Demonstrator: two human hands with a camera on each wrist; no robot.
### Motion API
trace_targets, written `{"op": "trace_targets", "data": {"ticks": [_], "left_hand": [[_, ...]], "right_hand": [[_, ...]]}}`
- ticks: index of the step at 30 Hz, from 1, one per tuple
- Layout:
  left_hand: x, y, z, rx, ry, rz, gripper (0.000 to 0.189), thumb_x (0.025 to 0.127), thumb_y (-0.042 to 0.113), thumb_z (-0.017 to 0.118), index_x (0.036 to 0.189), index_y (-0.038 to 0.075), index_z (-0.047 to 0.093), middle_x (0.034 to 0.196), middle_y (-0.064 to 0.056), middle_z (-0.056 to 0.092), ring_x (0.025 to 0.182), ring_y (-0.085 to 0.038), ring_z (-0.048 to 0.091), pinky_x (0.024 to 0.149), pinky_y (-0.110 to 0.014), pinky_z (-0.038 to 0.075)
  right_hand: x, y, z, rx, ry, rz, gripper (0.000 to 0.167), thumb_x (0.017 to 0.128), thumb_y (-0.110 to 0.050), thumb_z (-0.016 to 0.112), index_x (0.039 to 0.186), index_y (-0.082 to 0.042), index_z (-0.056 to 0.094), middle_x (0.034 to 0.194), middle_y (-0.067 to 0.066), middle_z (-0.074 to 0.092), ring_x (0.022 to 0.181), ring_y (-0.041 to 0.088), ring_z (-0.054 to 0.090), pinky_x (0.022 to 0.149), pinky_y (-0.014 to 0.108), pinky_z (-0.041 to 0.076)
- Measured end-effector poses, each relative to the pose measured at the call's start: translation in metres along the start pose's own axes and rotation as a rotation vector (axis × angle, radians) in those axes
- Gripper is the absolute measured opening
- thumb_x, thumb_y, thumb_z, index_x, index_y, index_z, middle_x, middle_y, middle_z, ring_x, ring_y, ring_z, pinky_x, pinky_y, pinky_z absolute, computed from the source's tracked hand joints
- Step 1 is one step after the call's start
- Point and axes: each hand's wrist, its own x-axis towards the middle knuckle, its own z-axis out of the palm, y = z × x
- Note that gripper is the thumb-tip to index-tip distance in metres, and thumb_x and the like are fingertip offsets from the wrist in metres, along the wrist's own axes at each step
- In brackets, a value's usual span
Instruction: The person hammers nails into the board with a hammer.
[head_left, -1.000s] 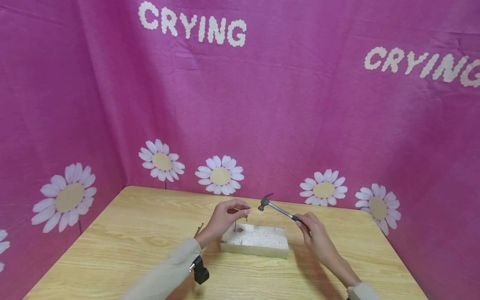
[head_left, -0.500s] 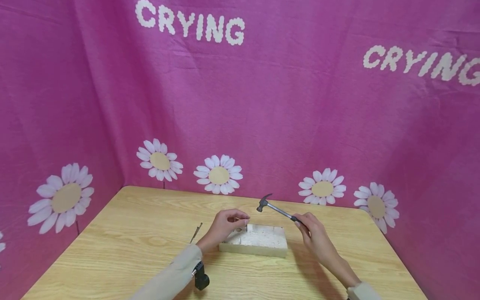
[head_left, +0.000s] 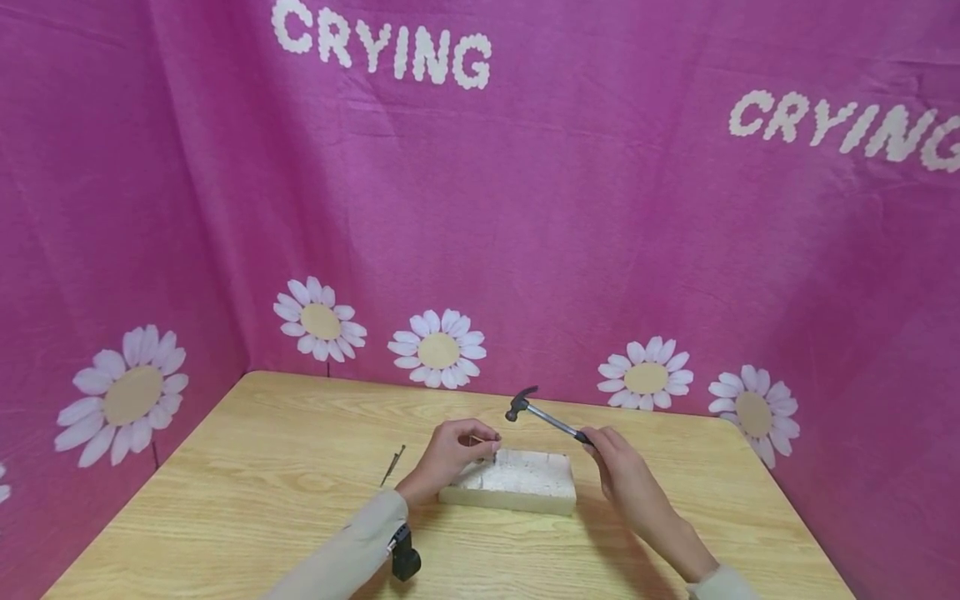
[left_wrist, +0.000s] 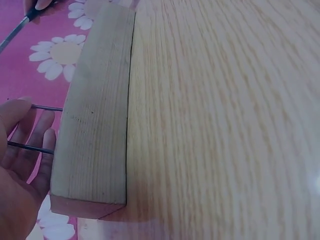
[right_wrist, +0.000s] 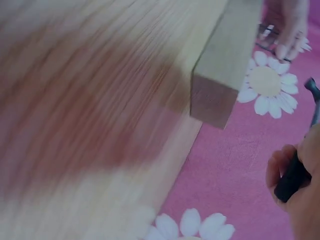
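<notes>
My left hand [head_left: 447, 454] pinches a long nail [left_wrist: 47, 108] between thumb and fingers, its lower end at the top of a pale wooden block [head_left: 517, 483]. A second nail [left_wrist: 31, 147] stands up from the block close to the palm in the left wrist view; the hand mostly hides it in the head view. In my right hand [head_left: 626, 475] is a claw hammer [head_left: 551, 418], gripped round its black handle [right_wrist: 294, 180]. The hammer's head hangs in the air, just right of and above the left fingertips.
Loose nails [head_left: 392, 465] lie on the wood-grain table [head_left: 300, 467] left of the block. A black wrist camera [head_left: 405, 557] hangs beneath the left forearm. Behind the table's far edge rises a pink cloth [head_left: 525, 208] with printed daisies and white lettering.
My left hand has come down, bringing the nail from above the block to its top. The hammer has shifted slightly left, its head nearer the left fingertips.
</notes>
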Motion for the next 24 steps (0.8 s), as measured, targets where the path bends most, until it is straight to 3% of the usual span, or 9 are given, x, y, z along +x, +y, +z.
{"op": "trace_targets", "data": {"ticks": [4, 12, 17, 21, 24], "left_hand": [[0.001, -0.001, 0.000, 0.003, 0.009, 0.012, 0.018, 0.096, 0.015, 0.077, 0.108, 0.001, 0.078, 0.106, -0.009, 0.079, 0.085, -0.012, 0.068, 0.076, -0.019, 0.053], [0.004, -0.006, 0.001, 0.018, 0.002, 0.015, 0.017, 0.096, 0.015, 0.078, 0.105, 0.000, 0.078, 0.102, -0.007, 0.079, 0.081, -0.007, 0.064, 0.074, -0.019, 0.051], [0.005, -0.007, -0.001, 0.057, 0.003, 0.019, 0.009, 0.096, 0.014, 0.078, 0.100, 0.007, 0.080, 0.100, -0.006, 0.079, 0.079, -0.005, 0.062, 0.072, -0.019, 0.050], [0.004, -0.006, -0.001, 0.062, 0.001, 0.018, 0.007, 0.095, 0.013, 0.078, 0.098, 0.007, 0.080, 0.098, -0.007, 0.079, 0.078, -0.006, 0.061, 0.071, -0.018, 0.050], [0.004, -0.005, -0.001, 0.057, 0.001, 0.021, 0.007, 0.095, 0.012, 0.079, 0.097, 0.006, 0.080, 0.098, -0.008, 0.079, 0.079, -0.006, 0.062, 0.072, -0.018, 0.051]], "right_hand": [[0.003, -0.001, 0.001, -0.078, -0.051, -0.016, 0.034, 0.084, 0.017, 0.073, 0.114, 0.005, 0.063, 0.094, 0.007, 0.060, 0.084, 0.017, 0.060, 0.072, 0.034, 0.059], [0.010, -0.008, 0.003, -0.076, -0.125, -0.019, 0.028, 0.086, 0.014, 0.073, 0.109, 0.002, 0.062, 0.090, 0.004, 0.057, 0.079, 0.014, 0.056, 0.068, 0.031, 0.055], [0.015, -0.012, 0.001, 0.109, -0.201, 0.077, 0.020, 0.092, 0.013, 0.069, 0.109, 0.003, 0.067, 0.091, 0.002, 0.060, 0.079, 0.006, 0.052, 0.066, 0.027, 0.052], [0.018, -0.012, -0.003, 0.319, -0.309, 0.208, 0.014, 0.097, 0.007, 0.065, 0.109, 0.003, 0.071, 0.093, 0.007, 0.067, 0.084, 0.002, 0.053, 0.069, 0.025, 0.052], [0.020, -0.010, -0.004, 0.397, -0.355, 0.276, 0.013, 0.099, 0.004, 0.064, 0.109, 0.003, 0.072, 0.096, 0.012, 0.069, 0.086, 0.002, 0.054, 0.072, 0.025, 0.054]]}}
